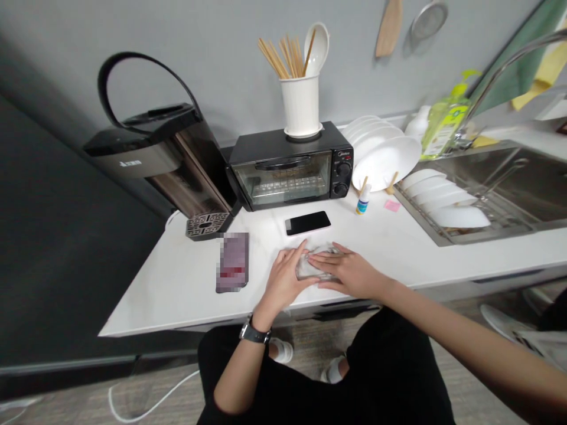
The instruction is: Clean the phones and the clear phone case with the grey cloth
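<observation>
A flat, shiny grey-white item lies on the counter near its front edge, partly covered by my hands; its kind cannot be made out. My left hand holds its left side, thumb at the near edge and fingertips at the far edge. Across its top and right side lie the fingers of my right hand, with the thumb along the near edge. Just beyond is a black-screened smartphone. Left of my hands rests a purplish flat object, blurred by pixelation.
A water dispenser and a toaster oven stand at the back. On the oven sits a white holder with chopsticks and a spoon. A small bottle, racked plates and a sink are to the right.
</observation>
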A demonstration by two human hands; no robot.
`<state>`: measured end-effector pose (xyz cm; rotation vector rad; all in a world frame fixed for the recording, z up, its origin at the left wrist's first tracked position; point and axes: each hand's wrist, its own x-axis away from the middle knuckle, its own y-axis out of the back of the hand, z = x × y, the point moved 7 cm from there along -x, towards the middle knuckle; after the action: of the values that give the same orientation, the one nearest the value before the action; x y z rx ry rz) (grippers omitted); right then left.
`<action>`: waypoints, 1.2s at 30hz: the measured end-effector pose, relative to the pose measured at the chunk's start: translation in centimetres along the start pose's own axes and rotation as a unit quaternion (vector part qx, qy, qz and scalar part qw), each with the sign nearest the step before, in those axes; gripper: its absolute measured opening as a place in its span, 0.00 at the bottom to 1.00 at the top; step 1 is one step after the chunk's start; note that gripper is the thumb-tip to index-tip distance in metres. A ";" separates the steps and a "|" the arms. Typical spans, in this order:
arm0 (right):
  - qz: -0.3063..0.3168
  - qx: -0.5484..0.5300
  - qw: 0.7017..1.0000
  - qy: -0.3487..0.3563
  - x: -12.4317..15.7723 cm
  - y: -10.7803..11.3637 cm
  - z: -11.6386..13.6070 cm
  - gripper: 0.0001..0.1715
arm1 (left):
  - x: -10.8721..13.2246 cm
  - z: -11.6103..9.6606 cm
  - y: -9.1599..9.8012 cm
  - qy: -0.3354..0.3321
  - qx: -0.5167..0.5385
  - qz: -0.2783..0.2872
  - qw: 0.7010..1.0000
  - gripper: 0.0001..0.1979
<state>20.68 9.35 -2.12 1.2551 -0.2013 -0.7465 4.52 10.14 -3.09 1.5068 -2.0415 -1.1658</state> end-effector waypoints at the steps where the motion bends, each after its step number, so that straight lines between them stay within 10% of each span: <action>1: -0.005 0.008 1.000 -0.014 1.3 0.7 -0.7 0.34 | 0.0 0.0 0.0 0.004 -0.001 -0.001 1.000 0.51; 6: 0.008 0.000 0.997 -0.074 5.8 2.5 -1.1 0.31 | -0.4 -0.2 -0.4 0.002 -0.010 0.004 1.000 0.53; 15: -0.006 -0.034 0.999 -0.011 -1.5 -1.1 1.7 0.32 | -0.2 -0.2 -0.1 -0.009 -0.022 -0.006 1.000 0.49; 23: -0.031 0.017 0.995 -0.096 6.4 2.2 -0.6 0.33 | -0.5 -0.4 -0.4 -0.003 -0.029 -0.002 1.000 0.53; 31: -0.001 -0.057 0.998 -0.011 -1.8 -1.4 2.2 0.32 | -0.2 0.0 -0.3 -0.009 -0.023 -0.007 1.000 0.50; 36: -0.022 0.007 0.999 -0.046 2.3 1.0 -1.2 0.31 | -0.1 0.1 0.0 0.007 -0.015 -0.009 1.000 0.51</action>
<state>23.42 8.98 -2.18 1.2436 -0.2542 -0.8432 4.49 10.23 -3.18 1.5181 -1.9962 -1.1841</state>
